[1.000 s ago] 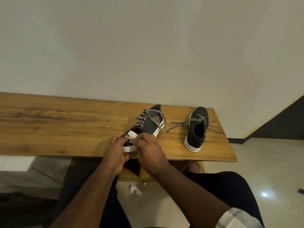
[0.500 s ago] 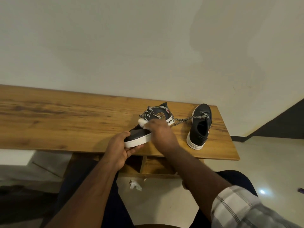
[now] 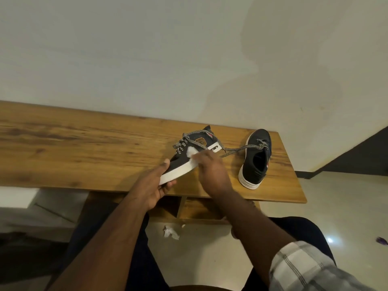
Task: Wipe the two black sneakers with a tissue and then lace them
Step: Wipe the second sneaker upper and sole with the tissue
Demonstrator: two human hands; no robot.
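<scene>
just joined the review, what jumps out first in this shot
The black sneaker tipped on its side near the wooden table's front edge: the left hand holds its toe while the right hand rubs a white tissue on it. The second sneaker stands to its right, and a crumpled tissue lies on the floor.

One sneaker [image 3: 190,158] lies on the table [image 3: 84,152], left of the other sneaker [image 3: 256,160].

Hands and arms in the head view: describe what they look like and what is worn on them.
Both hands are bare: no gloves, rings or watch show on the left hand or the right hand. The left forearm is bare as far as the picture shows. On the right arm a checked sleeve, pale with grey lines, is pushed up well above the wrist. Dark trousers cover the legs below.
</scene>
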